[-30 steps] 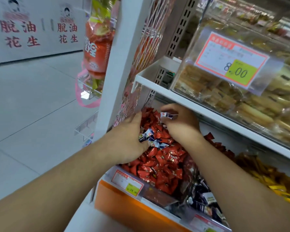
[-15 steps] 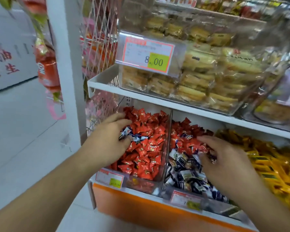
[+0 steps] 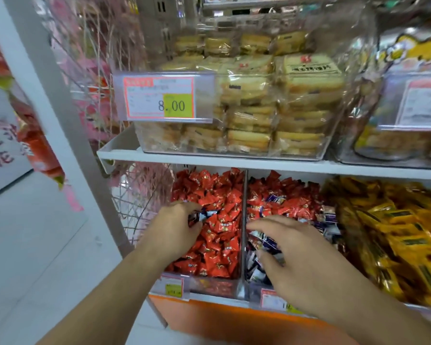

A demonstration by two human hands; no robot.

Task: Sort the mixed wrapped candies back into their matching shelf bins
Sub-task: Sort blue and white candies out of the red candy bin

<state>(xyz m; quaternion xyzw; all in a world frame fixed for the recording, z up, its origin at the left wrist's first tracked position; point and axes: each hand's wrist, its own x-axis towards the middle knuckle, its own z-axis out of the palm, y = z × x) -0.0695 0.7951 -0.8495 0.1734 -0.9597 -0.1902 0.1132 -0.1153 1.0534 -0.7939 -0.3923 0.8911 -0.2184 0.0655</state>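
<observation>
Left hand (image 3: 174, 227) sits in the clear acrylic bin of red wrapped candies (image 3: 217, 235), fingers curled round a few dark blue-and-white wrapped candies (image 3: 200, 216) that don't belong there. Right hand (image 3: 301, 260) hovers over the neighbouring clear bin of blue-white candies w/ reds mixed in (image 3: 291, 207), fingers spread, holding nothing. Best approach, imo: lift the blues straight over the clear divider (image 3: 243, 220), drop low so none bounce back, then pick reds w/ the right.

Two hands are seen: left hand (image 3: 177, 230), right hand (image 3: 301, 267). Three lower bins are counted: red candy bin (image 3: 237, 287), mixed candy bin (image 3: 253, 298), yellow candy bin (image 3: 408, 245). Four price tags are visible. Individual candies cannot be counted.
</observation>
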